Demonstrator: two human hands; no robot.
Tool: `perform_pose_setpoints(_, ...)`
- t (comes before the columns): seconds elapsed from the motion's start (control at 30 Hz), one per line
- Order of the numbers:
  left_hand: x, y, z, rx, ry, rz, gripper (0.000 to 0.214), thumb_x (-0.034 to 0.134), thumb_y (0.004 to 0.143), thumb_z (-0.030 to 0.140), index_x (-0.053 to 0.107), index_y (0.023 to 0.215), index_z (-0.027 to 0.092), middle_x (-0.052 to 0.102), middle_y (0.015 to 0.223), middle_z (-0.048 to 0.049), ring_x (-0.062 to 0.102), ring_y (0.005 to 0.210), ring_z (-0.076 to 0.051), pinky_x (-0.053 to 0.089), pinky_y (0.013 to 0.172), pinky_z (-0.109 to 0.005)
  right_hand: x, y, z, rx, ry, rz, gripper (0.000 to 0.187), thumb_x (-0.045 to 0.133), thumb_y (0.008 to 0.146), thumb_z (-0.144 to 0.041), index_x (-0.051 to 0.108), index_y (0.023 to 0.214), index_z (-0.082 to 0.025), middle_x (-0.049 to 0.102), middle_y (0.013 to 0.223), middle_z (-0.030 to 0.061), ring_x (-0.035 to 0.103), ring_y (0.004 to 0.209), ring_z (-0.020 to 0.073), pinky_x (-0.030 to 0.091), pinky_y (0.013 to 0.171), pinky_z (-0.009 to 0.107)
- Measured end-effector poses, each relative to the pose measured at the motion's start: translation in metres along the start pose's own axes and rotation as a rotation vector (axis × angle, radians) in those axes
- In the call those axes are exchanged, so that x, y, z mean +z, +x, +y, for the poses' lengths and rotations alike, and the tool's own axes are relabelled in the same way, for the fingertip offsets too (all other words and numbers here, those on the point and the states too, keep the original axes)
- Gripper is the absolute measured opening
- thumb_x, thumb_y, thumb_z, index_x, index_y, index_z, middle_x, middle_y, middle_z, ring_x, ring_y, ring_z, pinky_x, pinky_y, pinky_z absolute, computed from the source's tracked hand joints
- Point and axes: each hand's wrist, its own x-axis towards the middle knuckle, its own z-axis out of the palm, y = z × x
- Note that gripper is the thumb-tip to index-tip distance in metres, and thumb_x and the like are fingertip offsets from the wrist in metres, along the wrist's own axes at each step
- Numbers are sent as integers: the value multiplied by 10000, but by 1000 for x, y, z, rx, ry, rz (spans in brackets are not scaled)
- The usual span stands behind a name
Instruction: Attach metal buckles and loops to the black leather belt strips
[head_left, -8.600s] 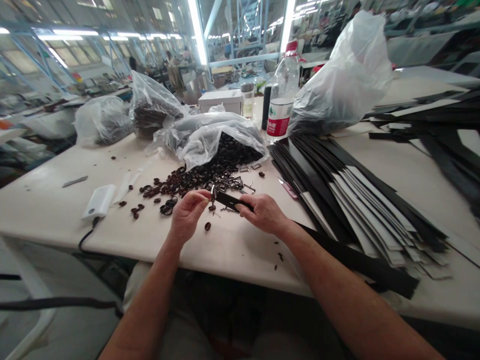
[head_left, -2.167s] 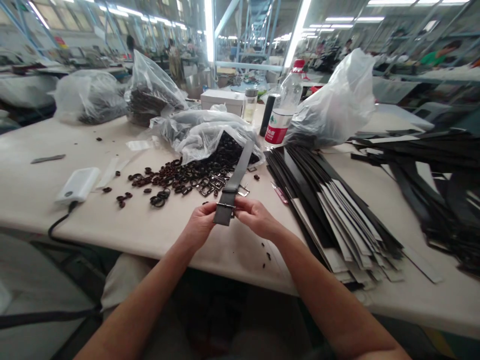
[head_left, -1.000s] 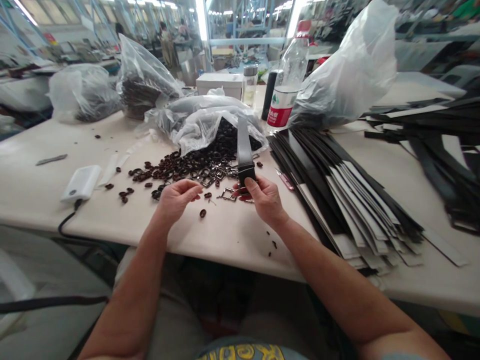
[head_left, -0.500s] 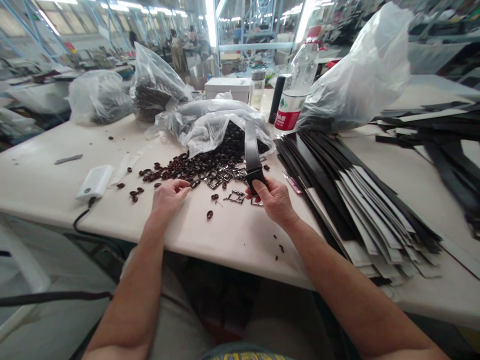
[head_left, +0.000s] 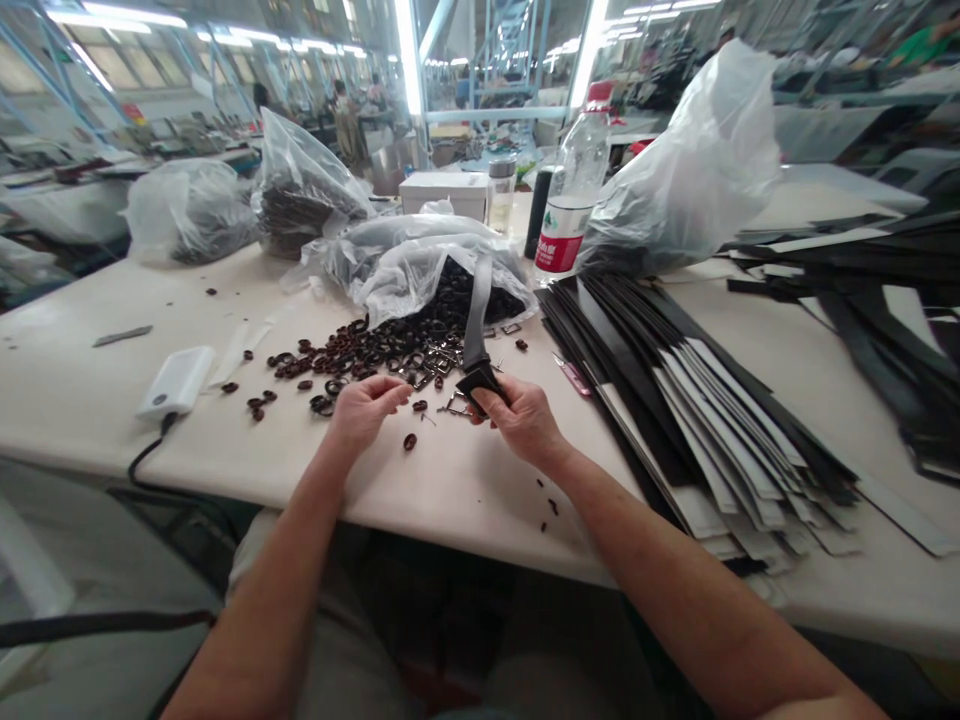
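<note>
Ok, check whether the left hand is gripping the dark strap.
No, the right hand holds the dark strap, apart from the left hand.

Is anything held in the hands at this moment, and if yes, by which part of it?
The right hand holds a dark strap by its near end. Whether the left hand pinches anything small cannot be told.

Tube lights (head_left: 135, 14) shine near windows (head_left: 135, 65) and blue beams (head_left: 499, 115).
</note>
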Motion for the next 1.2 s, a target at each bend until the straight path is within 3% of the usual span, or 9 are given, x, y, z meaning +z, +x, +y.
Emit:
perform_pose_setpoints(0.1, 22, -11, 8, -19, -273, -93, 334, 777, 695, 483, 734, 771, 161, 698, 706, -39, 610, 651, -149, 477, 645, -270, 3, -1, 0, 40, 45, -22, 334, 583, 884, -497, 613, 797, -176, 658, 706, 21, 641, 555, 129, 449, 483, 217)
perform_pose_setpoints(0.23, 38, -20, 13, -25, -433, -100, 301, 809, 689, 442, 728, 769, 163, 705, 744, -34, 615, 664, -131, 481, 648, -250, 6, -3, 0, 70, 71, -57, 330, 604, 867, -492, 614, 796, -170, 653, 696, 12, 634, 527, 114, 440, 456, 195)
perform_pose_setpoints(0.5, 47, -25, 21, -84, -559, -76, 273, 852, 629, 366, 691, 717, 164, 654, 673, 6, 578, 602, -94, 458, 606, -218, 7, -4, 2, 77, 127, -117, 353, 574, 876, -507, 600, 817, -160, 636, 679, 14, 639, 534, 132, 505, 464, 220)
perform_pose_setpoints(0.67, 48, -27, 23, -112, -646, -119, 364, 863, 617, 295, 747, 947, 194, 717, 849, -23, 600, 668, -96, 472, 639, -220, 7, -6, -2, 115, 52, -195, 298, 545, 898, -437, 622, 862, -152, 639, 667, -2, 577, 429, 82, 431, 388, 173)
perform_pose_setpoints(0.9, 45, -27, 23, -125, -605, -165, 405, 869, 592, 300, 783, 979, 217, 761, 912, -56, 636, 752, -139, 503, 714, -260, 3, -5, -7, 108, -23, -248, 225, 538, 917, -355, 615, 833, -161, 632, 652, -22, 485, 361, 57, 374, 348, 174)
perform_pose_setpoints(1.03, 39, -27, 31, -51, -437, -187, 345, 855, 607, 306, 798, 935, 216, 766, 949, -67, 668, 870, -200, 528, 784, -298, 4, -7, -1, 7, -90, -241, 235, 549, 932, -342, 576, 763, -181, 600, 637, -32, 483, 373, 52, 376, 372, 175)
perform_pose_setpoints(1.2, 36, -28, 37, 29, -265, -258, 259, 808, 664, 283, 802, 911, 205, 747, 873, -61, 662, 810, -192, 536, 726, -285, 8, -7, 3, 5, -80, -266, 223, 528, 930, -307, 549, 747, -182, 584, 645, -33, 497, 383, 55, 388, 380, 177)
